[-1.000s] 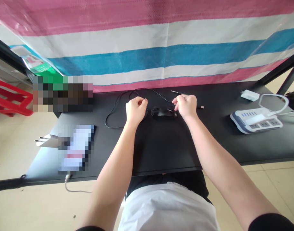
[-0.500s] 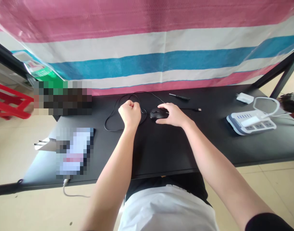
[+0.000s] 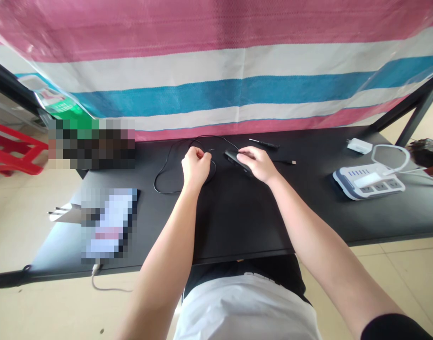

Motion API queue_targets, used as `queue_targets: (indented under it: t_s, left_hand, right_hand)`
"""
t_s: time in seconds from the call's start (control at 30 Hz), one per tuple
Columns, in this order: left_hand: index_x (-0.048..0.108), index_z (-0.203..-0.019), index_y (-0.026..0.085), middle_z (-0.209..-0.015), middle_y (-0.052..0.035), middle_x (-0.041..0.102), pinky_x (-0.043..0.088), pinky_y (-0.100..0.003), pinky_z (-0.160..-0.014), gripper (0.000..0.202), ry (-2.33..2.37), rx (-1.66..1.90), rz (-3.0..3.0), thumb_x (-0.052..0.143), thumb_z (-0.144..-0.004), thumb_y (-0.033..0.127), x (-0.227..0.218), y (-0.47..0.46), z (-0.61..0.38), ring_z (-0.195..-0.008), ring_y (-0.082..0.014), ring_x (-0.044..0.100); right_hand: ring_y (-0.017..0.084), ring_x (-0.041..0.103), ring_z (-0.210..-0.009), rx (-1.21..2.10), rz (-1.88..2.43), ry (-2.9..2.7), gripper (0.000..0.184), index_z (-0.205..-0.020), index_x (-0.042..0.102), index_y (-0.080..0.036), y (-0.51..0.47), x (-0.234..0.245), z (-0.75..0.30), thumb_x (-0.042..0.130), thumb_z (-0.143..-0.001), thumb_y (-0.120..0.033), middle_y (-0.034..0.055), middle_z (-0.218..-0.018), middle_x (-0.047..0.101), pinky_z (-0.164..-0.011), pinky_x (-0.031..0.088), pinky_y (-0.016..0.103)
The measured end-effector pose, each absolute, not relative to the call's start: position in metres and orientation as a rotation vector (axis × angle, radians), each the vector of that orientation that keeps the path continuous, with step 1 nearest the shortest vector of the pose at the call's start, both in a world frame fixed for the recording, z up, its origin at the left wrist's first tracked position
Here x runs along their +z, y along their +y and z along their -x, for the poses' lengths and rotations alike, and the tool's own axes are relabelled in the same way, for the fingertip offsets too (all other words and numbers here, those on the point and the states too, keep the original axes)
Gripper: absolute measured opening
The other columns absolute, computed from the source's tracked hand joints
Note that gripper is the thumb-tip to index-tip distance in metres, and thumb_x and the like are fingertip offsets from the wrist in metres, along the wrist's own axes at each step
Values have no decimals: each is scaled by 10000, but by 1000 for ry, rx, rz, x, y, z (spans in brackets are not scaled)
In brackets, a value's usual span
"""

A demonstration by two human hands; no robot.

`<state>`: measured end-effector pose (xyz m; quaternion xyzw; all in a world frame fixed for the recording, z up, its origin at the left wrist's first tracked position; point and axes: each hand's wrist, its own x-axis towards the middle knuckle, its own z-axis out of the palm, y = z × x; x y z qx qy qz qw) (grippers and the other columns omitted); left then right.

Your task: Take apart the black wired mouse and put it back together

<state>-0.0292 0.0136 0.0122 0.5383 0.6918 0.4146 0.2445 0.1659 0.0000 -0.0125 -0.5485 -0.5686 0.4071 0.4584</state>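
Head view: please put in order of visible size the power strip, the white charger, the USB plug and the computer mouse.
Largest to smallest:
1. power strip
2. computer mouse and white charger: unsure, because the right hand partly covers the mouse
3. USB plug

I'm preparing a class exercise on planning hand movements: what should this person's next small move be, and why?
Probably bring the curled left hand across to steady the rounded black plastic computer mouse. Only the right hand grips it, at a tilt, while the left is nearby but apart from it. The slim black-handled metal screwdriver lies unheld just beyond.
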Motion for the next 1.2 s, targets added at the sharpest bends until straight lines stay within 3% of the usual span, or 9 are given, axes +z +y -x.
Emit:
queue_targets:
  t_s: [0.1, 0.17, 0.3, 0.4, 0.47, 0.6, 0.73, 0.93, 1.2]
  left_hand:
    - [543, -677, 212, -651, 21, 585, 375, -287, -665, 106, 1797, 1056, -1544, 624, -738, 246, 10, 13, 27, -656, -153, 524]
    - [599, -746, 209, -679, 4, 629, 399, -293, -685, 97, 1720, 1043, -1552, 620, -777, 298, 6, 14, 26, -683, -166, 565]
    - [676, -879, 186, -792, -46, 706, 434, -288, -651, 349, 1442, 970, -1437, 563, -869, 517, -3, 12, 19, -661, -158, 587]
    - [680, -936, 167, -926, -60, 726, 468, -267, -721, 403, 1184, 933, -1445, 632, -836, 555, -8, 8, 11, -780, -159, 633]
    - [655, -991, 160, -952, -60, 715, 481, -265, -735, 400, 1116, 1015, -1387, 669, -819, 520, -11, 7, 7, -809, -160, 638]
    - [642, -899, 157, -849, -40, 669, 465, -248, -671, 298, 1237, 1139, -1379, 650, -843, 450, -13, 9, 5, -740, -137, 596]
    - [647, -843, 168, -765, -19, 637, 440, -240, -598, 330, 1166, 1164, -1313, 594, -874, 492, -12, 11, 8, -646, -119, 549]
    - [647, -778, 169, -723, -15, 618, 448, -243, -593, 375, 1109, 1134, -1294, 615, -853, 536, -10, 9, 7, -627, -117, 544]
    - [631, -784, 163, -705, -8, 606, 458, -231, -578, 368, 1115, 1117, -1291, 638, -847, 525, -12, 12, 4, -621, -111, 548]
  right_hand:
    - [202, 673, -575, 1357, 1246, -1139, 353, -771, 625, -184, 2, -8, -166, 625, -822, -534, 30, -625, 671, -545, 569, 332]
    - [202, 652, -504, 1555, 1161, -982, 380, -768, 617, -169, 1, -3, -165, 556, -877, -527, 39, -567, 638, -436, 519, 296]
    - [203, 709, -586, 1728, 1061, -770, 430, -897, 654, -139, -4, 5, -159, 359, -992, -436, 85, -666, 706, -499, 579, 291]
    - [207, 723, -601, 1792, 1070, -718, 467, -943, 643, -140, -6, 6, -152, 304, -1016, -454, 93, -713, 726, -523, 612, 319]
    - [213, 722, -583, 1759, 1113, -752, 455, -948, 625, -150, -7, 4, -148, 352, -1005, -509, 80, -706, 715, -475, 605, 327]
    - [201, 700, -554, 1623, 1163, -997, 442, -912, 610, -172, -7, -4, -145, 599, -876, -612, 38, -685, 675, -403, 586, 314]
    - [158, 654, -527, 1462, 1158, -1226, 386, -905, 628, -190, -8, -9, -145, 811, -718, -474, 1, -677, 659, -373, 552, 261]
    - [128, 565, -405, 1238, 1279, -1365, 322, -791, 589, -207, -11, -8, -144, 683, -817, -513, -16, -624, 608, -314, 473, 269]
    - [144, 581, -419, 1353, 1182, -1358, 278, -799, 600, -201, -9, -3, -151, 726, -750, -444, -32, -588, 599, -339, 496, 284]
